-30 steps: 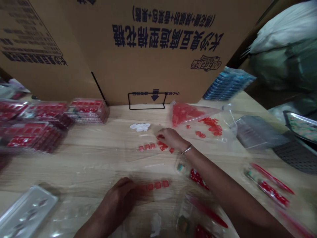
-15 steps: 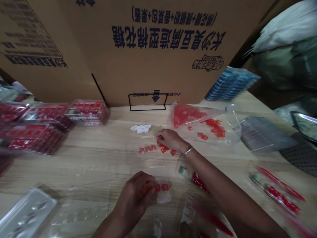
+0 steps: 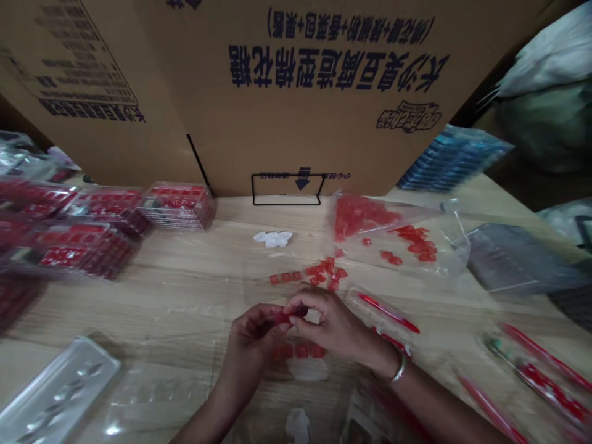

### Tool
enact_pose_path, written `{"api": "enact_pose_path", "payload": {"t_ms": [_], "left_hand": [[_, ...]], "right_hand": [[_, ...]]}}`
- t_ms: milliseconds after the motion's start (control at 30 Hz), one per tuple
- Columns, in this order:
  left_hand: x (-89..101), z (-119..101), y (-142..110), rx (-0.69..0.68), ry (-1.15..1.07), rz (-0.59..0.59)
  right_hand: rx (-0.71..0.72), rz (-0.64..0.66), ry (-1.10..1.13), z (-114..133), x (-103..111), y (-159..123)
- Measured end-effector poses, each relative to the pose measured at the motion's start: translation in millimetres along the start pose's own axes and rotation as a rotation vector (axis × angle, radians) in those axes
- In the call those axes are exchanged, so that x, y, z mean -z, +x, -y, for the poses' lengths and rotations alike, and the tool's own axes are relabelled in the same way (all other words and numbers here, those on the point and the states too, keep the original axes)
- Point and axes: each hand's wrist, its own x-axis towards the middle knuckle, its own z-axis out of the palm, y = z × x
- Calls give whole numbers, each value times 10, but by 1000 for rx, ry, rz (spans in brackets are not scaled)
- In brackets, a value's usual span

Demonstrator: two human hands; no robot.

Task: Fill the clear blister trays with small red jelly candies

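Observation:
In the middle of the table my left hand (image 3: 252, 342) and my right hand (image 3: 330, 324) meet, fingertips pinched together on a small red translucent piece (image 3: 283, 318), mostly covered by the fingers. Just below them a row of red square pieces (image 3: 301, 351) lies on the table, its left end partly hidden by my left hand. Beyond my hands is another short row of red squares (image 3: 285, 277). To its right is a loose cluster of red pieces (image 3: 329, 271). A silvery bracelet (image 3: 399, 368) circles my right wrist.
A large cardboard box (image 3: 296, 111) stands across the back. Stacked red-filled clear packs (image 3: 178, 206) sit at left. An open plastic bag of red pieces (image 3: 365, 216) lies behind right, near white scraps (image 3: 272, 238). Clear packs with red pens (image 3: 388, 312) lie right; a clear tray (image 3: 65, 388) lies front left.
My right hand has come back from the loose red cluster towards me and now meets my left hand. My left hand has lifted away from the front row. The view has swung slightly left.

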Motion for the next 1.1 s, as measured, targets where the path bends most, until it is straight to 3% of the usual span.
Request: {"api": "enact_pose_path", "payload": {"t_ms": [133,333,500,633,733,800,867,967,1100], "left_hand": [[60,14,-125,19,31,35],[95,64,-227,-66,221,98],[106,49,-210,72,53,228],[122,-91,-247,86,126,375],[153,-156,-245,91,168,434],[183,-143,-219,156,79,458],[214,-96,-188,234,-24,412],[254,-38,-153,329,-118,313],[334,-100,-66,324,-32,254]], "right_hand": [[200,89,-365,47,-4,-96],[190,165,-513,95,-55,-142],[353,162,-760,89,-123,-254],[280,113,-478,117,-104,-311],[123,57,-181,121,-136,-323],[32,7,-36,117,-185,-325],[30,-16,23,123,-230,-316],[144,20,-15,143,-253,-257],[216,63,-99,47,-224,-6]]}}
